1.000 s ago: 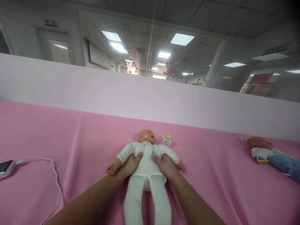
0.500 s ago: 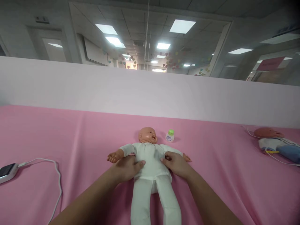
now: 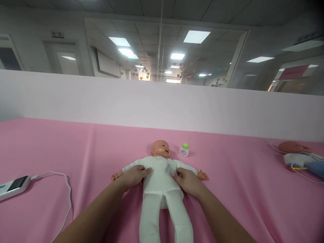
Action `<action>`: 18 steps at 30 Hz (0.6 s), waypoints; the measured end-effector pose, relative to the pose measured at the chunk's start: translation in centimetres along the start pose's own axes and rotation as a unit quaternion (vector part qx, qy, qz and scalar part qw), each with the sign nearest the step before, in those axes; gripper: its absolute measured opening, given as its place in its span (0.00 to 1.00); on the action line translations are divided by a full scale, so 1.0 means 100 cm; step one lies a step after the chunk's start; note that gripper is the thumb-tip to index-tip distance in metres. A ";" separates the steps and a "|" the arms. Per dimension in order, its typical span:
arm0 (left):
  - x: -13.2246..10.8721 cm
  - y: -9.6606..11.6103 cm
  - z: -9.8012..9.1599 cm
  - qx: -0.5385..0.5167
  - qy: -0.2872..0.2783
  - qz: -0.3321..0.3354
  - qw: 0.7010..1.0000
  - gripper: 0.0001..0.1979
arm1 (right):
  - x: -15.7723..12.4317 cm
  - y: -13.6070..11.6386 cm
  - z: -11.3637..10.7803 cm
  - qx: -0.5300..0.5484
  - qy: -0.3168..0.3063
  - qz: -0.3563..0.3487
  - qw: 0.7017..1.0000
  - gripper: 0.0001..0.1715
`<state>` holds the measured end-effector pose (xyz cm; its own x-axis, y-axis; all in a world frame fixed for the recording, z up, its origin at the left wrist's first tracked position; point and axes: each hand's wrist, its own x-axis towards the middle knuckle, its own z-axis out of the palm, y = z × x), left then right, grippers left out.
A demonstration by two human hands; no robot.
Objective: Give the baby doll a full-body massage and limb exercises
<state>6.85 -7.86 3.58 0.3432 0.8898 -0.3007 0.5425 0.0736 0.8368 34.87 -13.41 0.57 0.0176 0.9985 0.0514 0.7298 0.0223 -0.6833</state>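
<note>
A baby doll (image 3: 159, 175) in a white top and trousers lies on its back, its bald head turned to the right. My left hand (image 3: 135, 176) holds the doll beside its armpit, thumb on the chest edge and fingers partly hidden beneath the sleeve. On the other side, my right hand (image 3: 187, 181) grips the torso below the doll's arm, with its thumb on the front and its fingertips curled out of sight. Both doll arms stretch outward past my hands. Close to the doll's head stands a small clear bottle (image 3: 184, 152) with a green cap.
Pink cloth (image 3: 227, 162) covers the surface, backed by a low white wall (image 3: 162, 104) under glass. At left lies a white handheld device (image 3: 15, 187) with a screen and a cable (image 3: 69, 194). A second doll (image 3: 295, 147) with tubing lies at far right.
My left hand has shifted up along the doll's side toward its shoulder, and the doll's arm there lies slightly lower. My right hand stays on the torso. The camera view has shifted slightly.
</note>
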 end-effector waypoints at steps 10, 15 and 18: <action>0.002 0.007 -0.001 0.187 0.132 0.057 0.972 0.27 | -0.005 -0.013 -0.008 -0.025 0.016 0.010 1.000 0.22; 0.013 0.030 0.014 0.198 0.291 0.201 0.914 0.14 | 0.007 -0.019 -0.017 0.042 0.093 0.038 0.994 0.18; 0.033 0.043 0.027 0.261 0.291 0.352 0.850 0.13 | 0.034 -0.014 -0.015 0.157 0.118 0.007 0.981 0.15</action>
<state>12.36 -5.84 5.01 0.3689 0.7137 0.5954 0.6784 -0.6446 0.3524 34.92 -10.13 2.74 0.2107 0.9606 0.1814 0.4825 0.0592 -0.8739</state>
